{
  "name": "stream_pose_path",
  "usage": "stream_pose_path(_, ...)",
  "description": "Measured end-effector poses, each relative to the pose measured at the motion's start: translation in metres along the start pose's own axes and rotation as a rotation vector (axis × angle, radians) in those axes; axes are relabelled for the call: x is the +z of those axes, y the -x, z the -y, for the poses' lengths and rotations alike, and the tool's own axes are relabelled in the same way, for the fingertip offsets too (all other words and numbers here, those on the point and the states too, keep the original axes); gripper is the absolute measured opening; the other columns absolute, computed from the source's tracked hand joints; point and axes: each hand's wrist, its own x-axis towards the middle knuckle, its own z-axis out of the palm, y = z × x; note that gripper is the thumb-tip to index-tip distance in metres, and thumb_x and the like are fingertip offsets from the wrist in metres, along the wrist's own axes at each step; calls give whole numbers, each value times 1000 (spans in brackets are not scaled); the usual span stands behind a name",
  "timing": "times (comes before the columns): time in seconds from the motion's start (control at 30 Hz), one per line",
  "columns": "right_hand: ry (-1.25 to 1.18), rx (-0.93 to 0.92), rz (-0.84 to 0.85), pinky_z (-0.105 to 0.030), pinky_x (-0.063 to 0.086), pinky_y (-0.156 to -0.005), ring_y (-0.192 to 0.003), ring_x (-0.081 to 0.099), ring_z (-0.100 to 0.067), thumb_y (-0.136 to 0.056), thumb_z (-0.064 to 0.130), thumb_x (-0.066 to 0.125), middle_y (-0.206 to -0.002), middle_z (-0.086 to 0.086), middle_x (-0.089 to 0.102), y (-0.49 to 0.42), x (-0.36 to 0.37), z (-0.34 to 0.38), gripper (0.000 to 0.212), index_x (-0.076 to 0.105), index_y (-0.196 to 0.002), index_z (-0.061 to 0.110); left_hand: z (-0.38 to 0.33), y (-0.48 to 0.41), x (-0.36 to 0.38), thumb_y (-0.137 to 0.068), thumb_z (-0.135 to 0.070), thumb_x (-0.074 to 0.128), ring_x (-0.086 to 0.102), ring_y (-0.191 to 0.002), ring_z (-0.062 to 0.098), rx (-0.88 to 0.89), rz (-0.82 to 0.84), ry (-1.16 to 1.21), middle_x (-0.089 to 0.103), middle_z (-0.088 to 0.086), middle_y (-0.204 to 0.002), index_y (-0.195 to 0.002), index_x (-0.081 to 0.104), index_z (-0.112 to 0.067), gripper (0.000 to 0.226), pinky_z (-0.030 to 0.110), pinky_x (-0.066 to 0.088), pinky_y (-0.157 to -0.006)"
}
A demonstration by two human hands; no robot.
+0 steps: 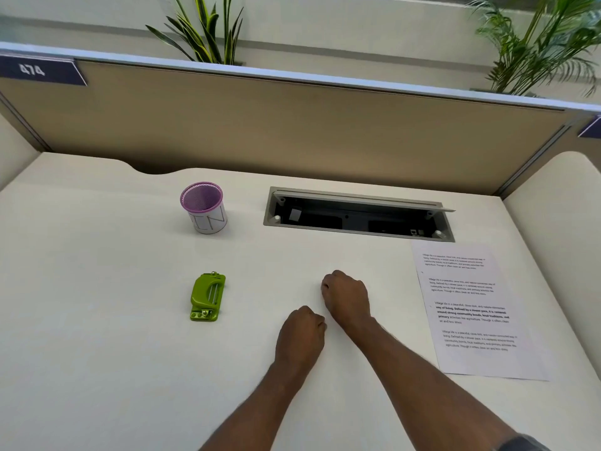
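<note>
Head view. The hole punch [208, 296] is a small bright-green unit with a rounded lever on top and metal fittings at its near and far ends. It lies flat on the table [97, 353], long axis running away from the camera. The printed sheet [471, 310] is white, carries four blocks of text, and lies flat near the table's right edge, slightly skewed.

The left hand [300, 333] rests knuckles-up on the table with its fingers curled under into a fist; it grips nothing. The right hand [346, 296] rests just beyond it in the same closed posture, also holding nothing. The two hands lie close together, touching or nearly so.

The hole punch sits to the left of the left hand's fingers, apart from them, with bare table between. The printed sheet sits to the right of the right hand, also apart; the right forearm runs alongside the sheet's left edge.

A purple-rimmed mesh pen cup [204, 208] stands beyond the hole punch. An open cable recess [357, 216] is set into the table beyond the hands, in front of a beige partition [292, 125].

The fingertips of both hands are tucked beneath the palms and cannot be seen. The sheet's text is too small to read reliably. The interior of the recess is dark, and its contents are hard to identify.
</note>
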Motion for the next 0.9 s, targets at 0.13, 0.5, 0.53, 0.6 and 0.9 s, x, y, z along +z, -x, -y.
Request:
stream_pose_path(0.13, 42, 28, 71, -34, 36, -60, -66, 51, -29, -93, 10, 39, -91, -9, 59, -1, -2, 4, 17, 49, -80, 8, 2, -1, -3, -91, -20, 47, 61, -82, 19, -33, -17, 120, 66, 5, -86, -80, 69, -8, 28, 30, 47, -74)
stream_pose_path(0.5, -238, 189, 134, -35, 37, -58, -65, 45, -21, -82, 12, 47, -77, -19, 61, 15, -7, -14, 17, 47, -66, 9, 0, 2, -4, -90, -25, 55, 59, -85, 21, -44, 9, 123, 62, 7, -89, -83, 64, -2, 25, 22, 33, -68)
stream_pose_path(0.53, -247, 190, 124, -35, 38, -58, -64, 45, -20, -81, 11, 47, -78, -21, 64, 18, -8, -16, 16, 47, -65, 9, -1, 1, -4, -90, -25, 54, 58, -83, 21, -59, 12, 120, 62, 6, -87, -78, 63, -4, 26, 23, 34, -67)
stream_pose_path(0.6, -256, 184, 110, -38, 41, -58, -64, 44, -19, -81, 10, 48, -79, -21, 66, 22, -7, -19, 16, 49, -64, 9, -3, 1, -4, -91, -25, 52, 58, -78, 20, -73, 16, 85, 60, 5, -82, -68, 58, -7, 30, 27, 39, -66)
stream_pose_path(0.9, -253, 194, 79, -35, 40, -61, -68, 51, -25, -82, 12, 47, -80, -14, 63, 28, -5, -17, 16, 51, -67, 9, -12, -7, -2, -96, -16, 37, 56, -86, 22, 22, 27, -144, 61, 7, -93, -81, 62, -7, 30, 30, 35, -64)
